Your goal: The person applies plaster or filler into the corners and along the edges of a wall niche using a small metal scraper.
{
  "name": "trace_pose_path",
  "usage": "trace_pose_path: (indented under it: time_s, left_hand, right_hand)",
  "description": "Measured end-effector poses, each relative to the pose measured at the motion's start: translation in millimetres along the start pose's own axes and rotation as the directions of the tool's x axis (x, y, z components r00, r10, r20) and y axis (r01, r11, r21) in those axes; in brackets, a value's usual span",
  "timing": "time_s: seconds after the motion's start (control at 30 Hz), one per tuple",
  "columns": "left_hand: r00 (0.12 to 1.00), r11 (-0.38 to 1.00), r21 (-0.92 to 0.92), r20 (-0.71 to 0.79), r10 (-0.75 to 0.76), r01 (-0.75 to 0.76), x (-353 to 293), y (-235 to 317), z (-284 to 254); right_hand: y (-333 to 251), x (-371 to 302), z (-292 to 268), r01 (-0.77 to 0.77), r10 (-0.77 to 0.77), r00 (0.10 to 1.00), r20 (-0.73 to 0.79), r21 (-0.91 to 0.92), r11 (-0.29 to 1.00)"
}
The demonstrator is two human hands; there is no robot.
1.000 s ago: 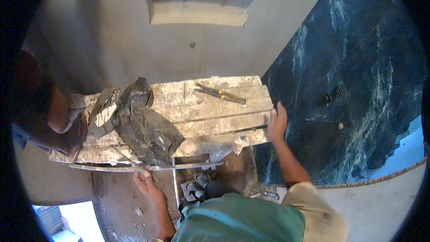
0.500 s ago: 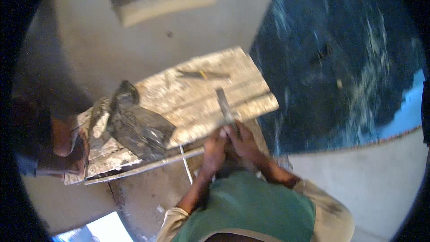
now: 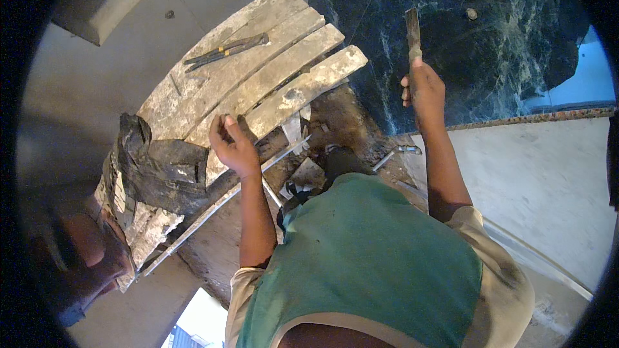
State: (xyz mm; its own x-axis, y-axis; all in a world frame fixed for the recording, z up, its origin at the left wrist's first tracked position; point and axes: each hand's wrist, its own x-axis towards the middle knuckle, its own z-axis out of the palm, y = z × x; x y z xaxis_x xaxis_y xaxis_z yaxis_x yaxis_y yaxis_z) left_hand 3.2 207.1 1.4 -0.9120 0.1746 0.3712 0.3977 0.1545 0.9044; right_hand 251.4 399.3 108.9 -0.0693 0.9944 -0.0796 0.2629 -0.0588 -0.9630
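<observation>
Black plastic (image 3: 151,171): crumpled on planks (image 3: 293,42), frame left
Pincers (image 3: 244,44): on the planks, upper left
Left hand (image 3: 237,150): half open, fingers bent, at the planks' edge; touch unclear
Scraper (image 3: 413,31): blade up, upper right of centre
Right hand (image 3: 427,90): closed around the scraper's handle

No text, label, brand, number or sign can be read on anything in this view.
</observation>
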Motion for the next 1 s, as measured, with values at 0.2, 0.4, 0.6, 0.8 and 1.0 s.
trace_pose_path:
  time_s: [0.2, 0.4, 0.6, 0.8, 1.0]
  left_hand:
    - [0.989, 0.999, 0.020, -0.142, -0.029, 0.033, -0.9, -2.3, 8.5]
    - [0.912, 0.994, 0.107, -0.408, 0.032, 0.014, 0.4, -19.4, 21.5]
    - [0.781, 0.796, 0.535, -0.610, 0.133, 0.283, 0.3, -0.1, 40.4]
    - [0.805, 0.486, 0.747, -0.578, 0.136, 0.454, 10.5, 1.1, 59.8]
    - [0.786, 0.393, 0.777, -0.590, 0.185, 0.491, 14.8, 15.0, 63.3]
  right_hand:
    - [15.6, 49.4, -5.7, -0.079, 0.078, 0.996, 0.043, 0.036, 0.996]
    - [29.2, 150.8, 5.3, 0.023, -0.041, 0.976, 0.213, 0.085, 0.996]
    - [6.2, 269.1, 32.9, 0.024, -0.079, 0.927, 0.367, 0.154, 0.988]
    - [-35.2, 347.8, 82.2, 0.055, -0.124, 0.855, 0.503, 0.149, 0.987]
    - [-41.6, 366.6, 140.0, 0.074, -0.194, 0.682, 0.705, 0.198, 0.977]
